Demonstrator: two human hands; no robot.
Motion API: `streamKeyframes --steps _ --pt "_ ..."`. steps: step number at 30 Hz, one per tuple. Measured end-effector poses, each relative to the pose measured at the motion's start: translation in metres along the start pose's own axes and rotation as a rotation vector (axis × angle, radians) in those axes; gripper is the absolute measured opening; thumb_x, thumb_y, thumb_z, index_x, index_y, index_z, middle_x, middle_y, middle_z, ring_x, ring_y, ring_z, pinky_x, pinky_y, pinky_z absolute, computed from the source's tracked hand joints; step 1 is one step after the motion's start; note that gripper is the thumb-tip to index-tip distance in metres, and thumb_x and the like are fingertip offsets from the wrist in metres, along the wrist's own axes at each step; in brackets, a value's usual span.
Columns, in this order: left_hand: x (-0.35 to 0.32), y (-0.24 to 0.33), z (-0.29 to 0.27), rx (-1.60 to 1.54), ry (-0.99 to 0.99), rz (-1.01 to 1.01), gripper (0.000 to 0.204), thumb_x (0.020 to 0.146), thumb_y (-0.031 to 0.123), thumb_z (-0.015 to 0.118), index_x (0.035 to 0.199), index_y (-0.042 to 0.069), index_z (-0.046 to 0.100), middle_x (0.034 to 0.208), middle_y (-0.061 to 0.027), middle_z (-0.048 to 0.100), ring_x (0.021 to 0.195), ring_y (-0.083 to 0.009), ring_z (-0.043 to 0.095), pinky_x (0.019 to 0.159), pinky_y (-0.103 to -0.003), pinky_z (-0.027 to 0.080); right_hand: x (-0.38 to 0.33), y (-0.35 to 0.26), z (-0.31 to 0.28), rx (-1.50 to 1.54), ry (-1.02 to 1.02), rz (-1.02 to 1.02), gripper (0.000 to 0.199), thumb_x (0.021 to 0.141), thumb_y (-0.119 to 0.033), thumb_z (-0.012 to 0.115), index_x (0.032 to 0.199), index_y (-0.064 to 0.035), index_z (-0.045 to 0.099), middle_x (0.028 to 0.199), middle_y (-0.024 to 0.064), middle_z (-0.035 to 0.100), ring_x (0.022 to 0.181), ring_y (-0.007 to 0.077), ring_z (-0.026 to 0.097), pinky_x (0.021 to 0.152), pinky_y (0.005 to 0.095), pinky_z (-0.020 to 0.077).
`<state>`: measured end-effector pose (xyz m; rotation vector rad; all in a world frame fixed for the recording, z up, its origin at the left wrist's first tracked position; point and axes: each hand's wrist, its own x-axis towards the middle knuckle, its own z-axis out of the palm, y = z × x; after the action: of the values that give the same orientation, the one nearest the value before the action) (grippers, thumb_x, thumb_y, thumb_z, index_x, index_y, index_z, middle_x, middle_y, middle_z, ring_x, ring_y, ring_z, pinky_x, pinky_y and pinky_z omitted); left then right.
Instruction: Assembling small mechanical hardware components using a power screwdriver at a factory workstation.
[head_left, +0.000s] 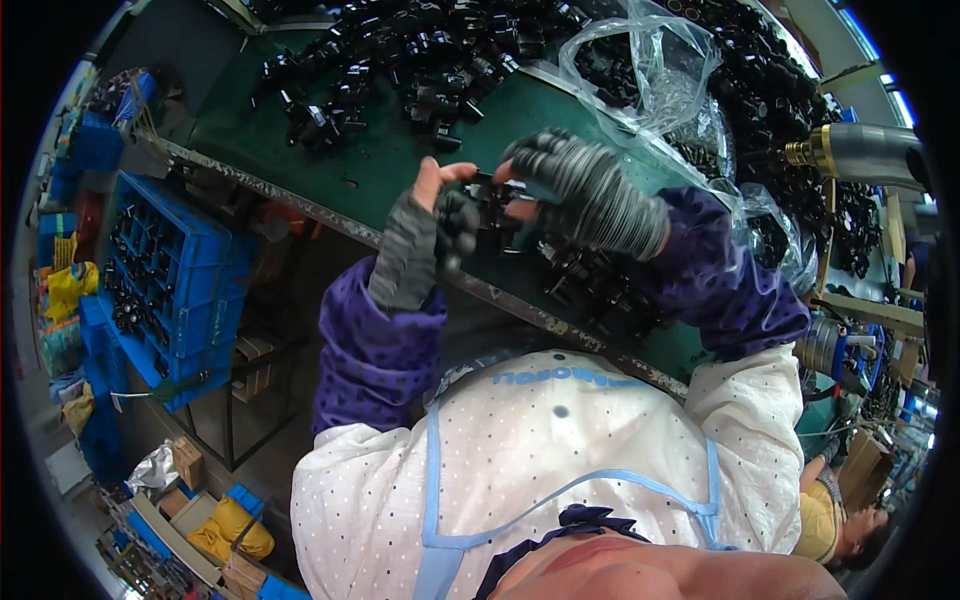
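Both my hands meet over the green table, near its front edge. My right hand, in a grey striped glove with bare fingertips, closes its thumb and fingers around a small black part, shiny like plastic or metal. From the other side comes my left hand, gloved alike. Its fingers are curled, with the bare thumb and a fingertip close to the part; anything inside them is hidden. More black parts lie below my right hand, partly covered by the sleeve.
Heaped black parts cover the table's far side. A clear plastic bag lies at right, near a metal power tool. Left of the table stands a blue crate of black parts. Another person is at lower right.
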<state>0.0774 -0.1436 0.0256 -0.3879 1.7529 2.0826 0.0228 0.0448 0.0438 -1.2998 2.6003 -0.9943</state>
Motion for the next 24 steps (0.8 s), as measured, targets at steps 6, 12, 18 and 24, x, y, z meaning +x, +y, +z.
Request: streamKeyframes --steps 6,12,18,24 --pt "0.032 0.001 0.032 -0.575 0.002 -0.037 0.056 0.085 0.055 0.03 0.097 0.007 0.054 0.08 -0.0045 0.057 0.067 -0.0117 0.056 0.05 -0.022 0.046 0.013 -0.008 0.023 -0.051 0.106 -0.11 0.03 0.067 -0.014 0.067 0.094 -0.0063 0.059 0.102 0.0106 0.055 0.089 0.0272 0.054 0.073 0.0331 0.0464" --pt "0.022 -0.005 0.024 -0.371 -0.212 0.005 0.046 0.086 0.048 0.036 0.09 0.007 0.055 0.067 -0.0006 0.054 0.054 -0.008 0.05 0.042 -0.017 0.039 0.009 0.009 0.005 0.003 0.165 -0.112 0.027 0.068 -0.016 0.062 0.094 -0.0084 0.057 0.088 0.007 0.058 0.08 0.0275 0.055 0.066 0.0355 0.0467" --pt "0.029 -0.021 0.009 -0.101 -0.284 0.181 0.03 0.084 0.034 0.05 0.074 0.006 0.051 0.056 -0.0014 0.05 0.042 -0.0073 0.044 0.035 -0.018 0.033 0.004 0.006 0.002 -0.034 0.167 -0.197 0.023 0.071 -0.012 0.062 0.092 -0.005 0.056 0.08 0.0086 0.058 0.073 0.0265 0.057 0.062 0.0334 0.0466" --pt "0.022 -0.017 0.011 -0.17 -0.275 0.053 0.027 0.083 0.03 0.052 0.07 0.007 0.051 0.056 -0.0015 0.05 0.043 -0.0077 0.045 0.036 -0.019 0.034 0.003 0.018 0.004 -0.228 0.076 -0.343 0.021 0.071 -0.015 0.063 0.088 -0.0055 0.055 0.074 0.0093 0.056 0.066 0.0275 0.057 0.056 0.0354 0.0462"
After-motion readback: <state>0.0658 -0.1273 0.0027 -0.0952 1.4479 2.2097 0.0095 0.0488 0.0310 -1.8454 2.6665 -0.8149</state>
